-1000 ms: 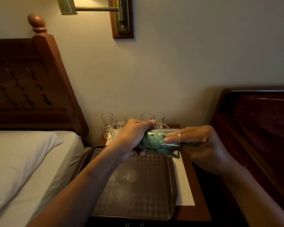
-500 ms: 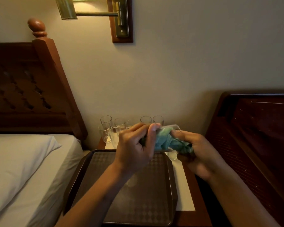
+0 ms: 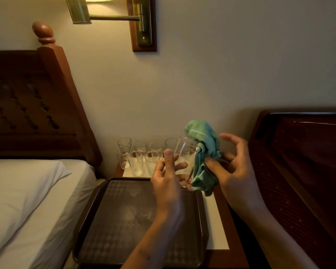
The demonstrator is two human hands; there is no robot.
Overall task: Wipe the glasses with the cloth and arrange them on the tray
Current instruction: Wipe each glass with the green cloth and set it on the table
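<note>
Bedside corner, non-task items only.
Brass wall lamp (image 3: 80, 11) top centre-left on a wood plate (image 3: 144, 48). Dark headboard (image 3: 27, 105) with round finial (image 3: 43, 32) left, white pillow (image 3: 17, 187) lower left. Nightstand (image 3: 236, 241) bottom centre-right with a white mat (image 3: 215, 226) on it. Second headboard (image 3: 303, 171) right.

Glass (image 3: 185, 152) in my left grip (image 3: 167, 179): clear, smooth, glossy. Cloth (image 3: 208, 150) in my right grip (image 3: 235, 167): green, soft, napped. Tray (image 3: 124, 220): dark, matt, diamond-textured. Counter (image 3: 227, 258): varnished wood.
</note>
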